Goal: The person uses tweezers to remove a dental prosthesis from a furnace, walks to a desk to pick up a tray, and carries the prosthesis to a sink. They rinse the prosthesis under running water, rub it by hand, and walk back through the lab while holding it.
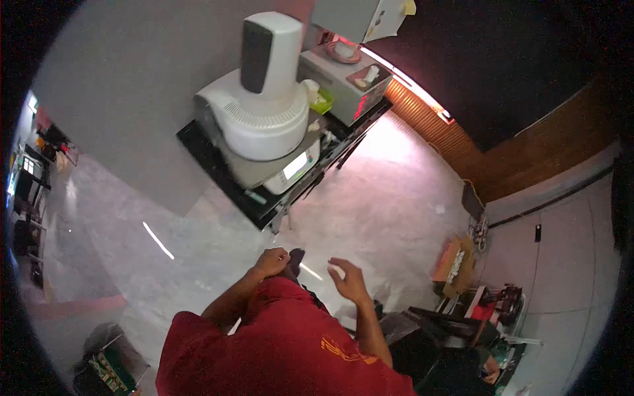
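Note:
My left hand (271, 262) is held in front of the red shirt (264, 336), just above my leg. Its fingers are curled in, and whatever they may hold is hidden. My right hand (350, 280) hangs in the air to the right of my shoe (296, 257). The fingers of that hand are loosely bent, the thumb stands apart, and nothing shows between them. Ahead of both hands, out of contact, stands a white machine (267, 132) with a rounded base, a tall head and a lit screen.
A black table (261, 214) carries the white machine, a green container (322, 102) and a grey box-shaped device (347, 79) with red digits. On the right are a cardboard box (456, 267) of white items and a cluttered table. A dark chair (416, 336) is close behind my right arm.

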Available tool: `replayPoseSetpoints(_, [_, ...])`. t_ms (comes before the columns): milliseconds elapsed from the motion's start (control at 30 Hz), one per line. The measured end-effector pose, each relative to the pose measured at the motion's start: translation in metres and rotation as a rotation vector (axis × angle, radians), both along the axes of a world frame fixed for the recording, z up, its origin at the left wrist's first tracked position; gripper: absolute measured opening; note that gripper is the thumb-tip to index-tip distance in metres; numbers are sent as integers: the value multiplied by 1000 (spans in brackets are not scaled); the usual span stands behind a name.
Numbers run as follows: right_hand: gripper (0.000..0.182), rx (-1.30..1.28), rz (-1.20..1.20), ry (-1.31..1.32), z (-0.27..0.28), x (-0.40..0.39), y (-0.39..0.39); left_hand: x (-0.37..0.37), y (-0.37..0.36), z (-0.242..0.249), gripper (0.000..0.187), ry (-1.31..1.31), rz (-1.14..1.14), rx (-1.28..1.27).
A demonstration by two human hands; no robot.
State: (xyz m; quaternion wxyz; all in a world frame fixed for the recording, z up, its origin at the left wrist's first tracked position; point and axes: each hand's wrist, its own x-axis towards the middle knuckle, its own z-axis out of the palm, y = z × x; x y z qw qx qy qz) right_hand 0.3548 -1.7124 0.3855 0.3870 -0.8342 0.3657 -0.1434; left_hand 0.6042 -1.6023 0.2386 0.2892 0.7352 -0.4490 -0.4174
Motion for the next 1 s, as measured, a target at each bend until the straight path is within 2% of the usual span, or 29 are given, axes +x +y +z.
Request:
replayPoseSetpoints(67, [30, -12, -10, 134, 9, -18, -29, -5, -65, -13, 33, -68, -83, -2])
replayPoseSetpoints(100, [30, 152, -74, 171, 19, -26, -46, -6, -102, -13, 31, -69, -111, 11])
replayPoseSetpoints(167, [30, 258, -218, 133, 12, -50, -79, -9, -175, 1, 32, -131, -292, -71])
replayPoseSetpoints(200, [30, 319, -290, 104, 3, -65, -92, -16, -211, -10, 32, -170, -311, -166])
replayPoseSetpoints(233, [30, 253, -346, 80, -20, -86, -104, -23, -244, -22, 31, -208, -332, -257])
replayPoseSetpoints(300, [27, 221, -475, 41, -46, -114, -130, -35, -313, -12, 34, -317, -407, -278])
replayPoseSetpoints(367, [27, 298, -544, 37, -44, -127, -159, -44, -372, 22, 35, -271, -352, -215])
replayPoseSetpoints(467, [27, 358, -570, 4, -64, -149, -219, -54, -432, 42, 37, -265, -219, -232])
replayPoseSetpoints(600, [28, 346, -459, 55, -66, -172, -328, -58, -488, 9, 42, -264, 126, -226])
replayPoseSetpoints(667, [29, 291, -371, 173, -47, -181, -387, -56, -513, -36, 58, -337, 268, -145])
replayPoseSetpoints(733, [28, 195, -272, 164, -46, -199, -453, -55, -530, -14, 64, -320, 456, -76])
replayPoseSetpoints(833, [29, 112, -139, 212, -36, -206, -550, -46, -555, -20, 66, -552, 572, -102])
replayPoseSetpoints(900, [27, -41, -28, 240, -24, -201, -605, -37, -566, -21, 65, -559, 617, -68])
replayPoseSetpoints(1000, [25, -87, -30, 260, -2, -173, -666, -26, -586, -45, 62, -676, 688, -74])
